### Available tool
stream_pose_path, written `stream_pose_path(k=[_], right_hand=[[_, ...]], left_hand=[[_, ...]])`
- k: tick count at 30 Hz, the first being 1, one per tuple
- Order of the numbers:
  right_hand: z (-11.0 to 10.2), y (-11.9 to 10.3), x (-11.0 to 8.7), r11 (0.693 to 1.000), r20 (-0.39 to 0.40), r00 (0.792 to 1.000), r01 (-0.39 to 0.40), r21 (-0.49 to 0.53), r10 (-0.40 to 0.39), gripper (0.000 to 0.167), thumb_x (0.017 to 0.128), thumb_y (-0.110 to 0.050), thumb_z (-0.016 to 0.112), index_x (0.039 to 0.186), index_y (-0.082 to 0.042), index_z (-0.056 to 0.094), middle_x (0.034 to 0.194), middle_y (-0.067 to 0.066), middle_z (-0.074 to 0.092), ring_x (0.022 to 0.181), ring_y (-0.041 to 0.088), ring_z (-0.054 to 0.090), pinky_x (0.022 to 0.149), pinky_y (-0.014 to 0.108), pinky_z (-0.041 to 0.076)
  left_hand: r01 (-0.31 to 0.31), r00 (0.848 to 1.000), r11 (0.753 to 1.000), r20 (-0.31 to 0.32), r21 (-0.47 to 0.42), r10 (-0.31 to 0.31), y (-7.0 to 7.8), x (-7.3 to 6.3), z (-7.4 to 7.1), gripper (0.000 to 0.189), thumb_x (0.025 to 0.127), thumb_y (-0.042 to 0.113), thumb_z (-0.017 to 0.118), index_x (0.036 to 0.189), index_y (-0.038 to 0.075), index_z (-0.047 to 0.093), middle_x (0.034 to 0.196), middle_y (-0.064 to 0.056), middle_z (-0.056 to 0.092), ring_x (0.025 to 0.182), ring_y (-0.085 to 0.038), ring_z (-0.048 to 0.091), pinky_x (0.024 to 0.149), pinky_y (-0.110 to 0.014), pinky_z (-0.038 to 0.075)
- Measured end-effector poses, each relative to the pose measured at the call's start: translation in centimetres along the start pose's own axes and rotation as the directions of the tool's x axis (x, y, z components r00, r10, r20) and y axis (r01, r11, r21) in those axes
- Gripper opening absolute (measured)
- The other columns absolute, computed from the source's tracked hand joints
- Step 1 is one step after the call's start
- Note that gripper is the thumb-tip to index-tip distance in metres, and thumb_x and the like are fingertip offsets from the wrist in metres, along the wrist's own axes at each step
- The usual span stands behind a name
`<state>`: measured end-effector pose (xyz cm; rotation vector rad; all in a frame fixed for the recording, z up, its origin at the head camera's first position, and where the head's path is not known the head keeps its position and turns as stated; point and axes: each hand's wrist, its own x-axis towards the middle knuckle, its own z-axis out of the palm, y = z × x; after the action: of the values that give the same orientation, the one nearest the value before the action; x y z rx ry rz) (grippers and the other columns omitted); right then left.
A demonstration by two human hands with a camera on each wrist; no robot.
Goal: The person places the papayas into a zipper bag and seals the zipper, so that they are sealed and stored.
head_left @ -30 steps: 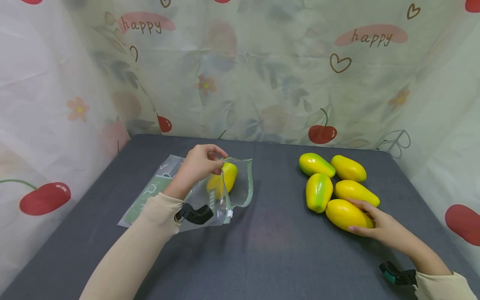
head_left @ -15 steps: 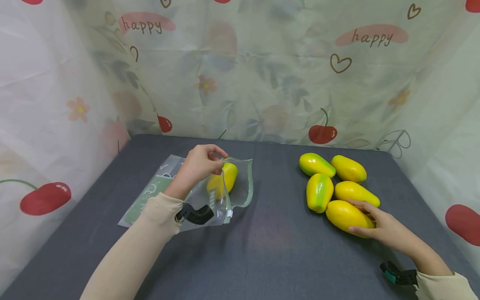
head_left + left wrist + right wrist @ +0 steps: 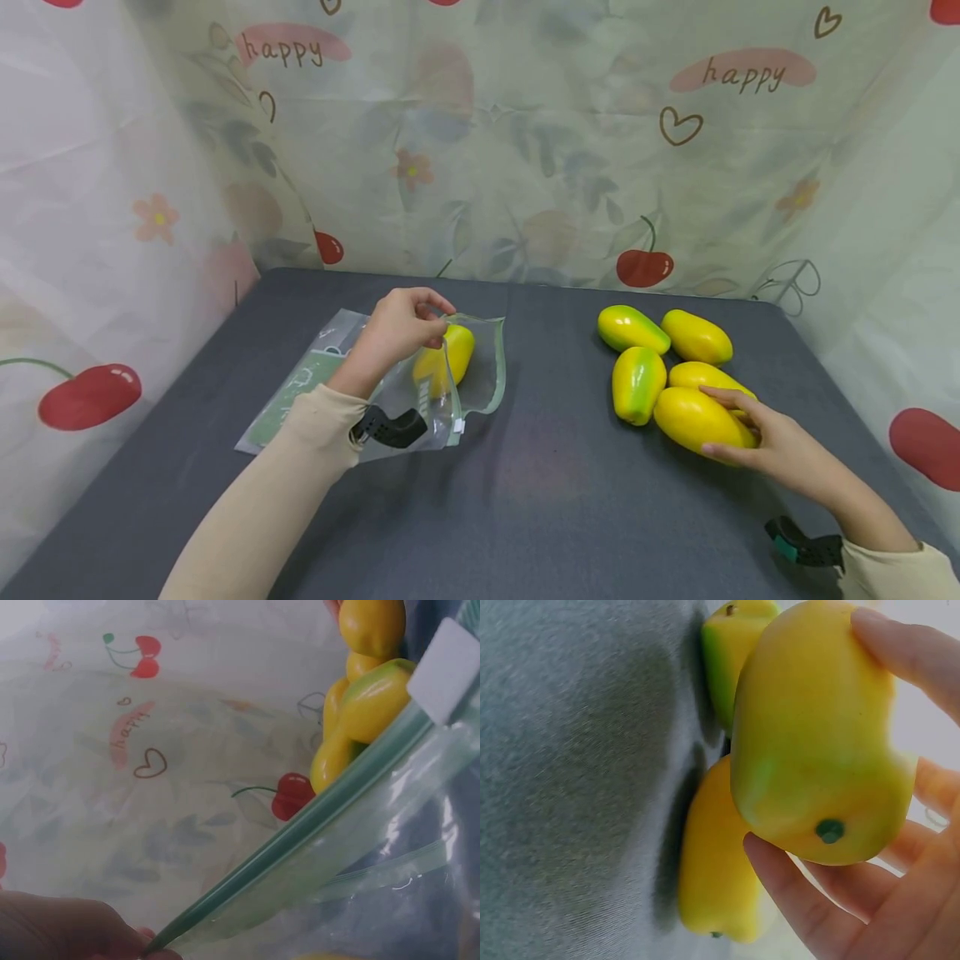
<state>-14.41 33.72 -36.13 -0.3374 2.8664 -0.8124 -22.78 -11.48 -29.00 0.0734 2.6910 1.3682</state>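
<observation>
Within the right hand (image 3: 783, 442): gripping a yellow fruit (image 3: 697, 417)!

Curled round its sides, holding it just off the dark table (image 3: 555, 517), showing its green stem spot (image 3: 829, 831) to the right wrist view. Partly covering a second yellow fruit (image 3: 701, 375) close behind, and just beside a green-streaked fruit (image 3: 639, 386). Farther back, counting a green-sided fruit (image 3: 633, 328) and a plain yellow fruit (image 3: 697, 336). Over to the left hand (image 3: 401, 329): pinching the green zip strip (image 3: 289, 834) of a clear bag (image 3: 440, 417), with its mouth gaping to the right. Just inside, spotting a bagged fruit (image 3: 444, 362)! Down the strip, catching a white slider (image 3: 445, 673); beyond it all, facing a cherry-printed curtain (image 3: 525, 167).
</observation>
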Motion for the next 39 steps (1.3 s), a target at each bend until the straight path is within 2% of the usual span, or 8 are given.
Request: stream_pose_path(k=[8,14,19,25,31,35,39], right_hand=[[-0.6,-1.3,0.3,0.998,-0.045,0.997,0.066,-0.001,-0.066,0.074,0.086,-0.036,0.072,0.147,-0.014,0.038,0.138,0.022,0.048,0.11,0.034,0.054,0.077,0.024,0.048],[-0.5,-2.8,0.8,0.995,-0.055,0.993,0.103,0.002,-0.103,0.073,0.084,-0.037,0.073,0.146,-0.016,0.04,0.136,0.017,0.05,0.108,0.032,0.055,0.077,0.026,0.048],[-0.4,-4.1,1.5,0.989,-0.058,0.988,0.146,0.011,-0.145,0.071,0.085,-0.039,0.072,0.146,-0.019,0.041,0.141,0.012,0.048,0.112,0.031,0.055,0.082,0.028,0.048],[-0.2,-5.8,2.5,0.982,-0.072,0.98,0.189,0.014,-0.188,0.07,0.083,-0.04,0.073,0.143,-0.018,0.044,0.134,0.008,0.054,0.108,0.025,0.057,0.084,0.029,0.048],[0.5,-6.9,3.3,0.955,-0.115,0.95,0.296,0.028,-0.291,0.068,0.082,-0.03,0.077,0.141,-0.013,0.047,0.127,0.006,0.06,0.099,0.016,0.058,0.084,0.022,0.047],[0.9,-7.5,3.8,0.944,-0.129,0.938,0.328,0.032,-0.322,0.067,0.081,-0.027,0.077,0.139,-0.01,0.049,0.132,0.007,0.059,0.101,0.016,0.061,0.084,0.021,0.049],[1.4,-8.3,4.1,0.945,-0.13,0.94,0.324,0.036,-0.317,0.068,0.081,-0.029,0.077,0.14,-0.011,0.048,0.138,0.005,0.056,0.104,0.02,0.063,0.084,0.022,0.05]], left_hand=[[0.0,1.0,1.0,0.002,0.006,0.0,0.1,0.0,0.0,0.019,0.088,0.01,0.061,0.106,0.014,0.068,0.087,-0.009,0.068,0.079,-0.025,0.072,0.082,-0.042,0.055],[0.004,1.0,1.0,0.004,-0.001,-0.004,0.0,0.0,0.1,0.019,0.088,0.01,0.061,0.105,0.013,0.067,0.087,-0.009,0.067,0.081,-0.027,0.072,0.084,-0.044,0.055],[-0.005,1.0,1.0,0.003,0.014,0.005,0.0,0.0,0.1,0.021,0.088,0.009,0.059,0.108,0.013,0.068,0.085,-0.008,0.068,0.081,-0.026,0.072,0.076,-0.036,0.055],[-0.006,1.0,1.0,0.005,0.018,0.006,0.0,-0.1,0.1,0.023,0.088,0.009,0.058,0.108,0.014,0.068,0.086,-0.008,0.069,0.082,-0.026,0.072,0.073,-0.032,0.053],[0.002,1.0,1.0,0.008,0.015,-0.002,0.0,-0.1,0.1,0.021,0.088,0.009,0.058,0.106,0.015,0.067,0.086,-0.008,0.069,0.083,-0.027,0.072,0.073,-0.032,0.054],[0.001,1.0,1.0,0.008,0.017,-0.001,0.0,0.0,0.2,0.022,0.088,0.009,0.058,0.107,0.015,0.067,0.086,-0.008,0.069,0.083,-0.026,0.072,0.074,-0.033,0.053],[-0.004,1.0,1.0,0.008,0.022,0.004,0.0,0.0,0.3,0.022,0.088,0.009,0.058,0.107,0.015,0.068,0.085,-0.007,0.069,0.082,-0.025,0.072,0.073,-0.033,0.053]])
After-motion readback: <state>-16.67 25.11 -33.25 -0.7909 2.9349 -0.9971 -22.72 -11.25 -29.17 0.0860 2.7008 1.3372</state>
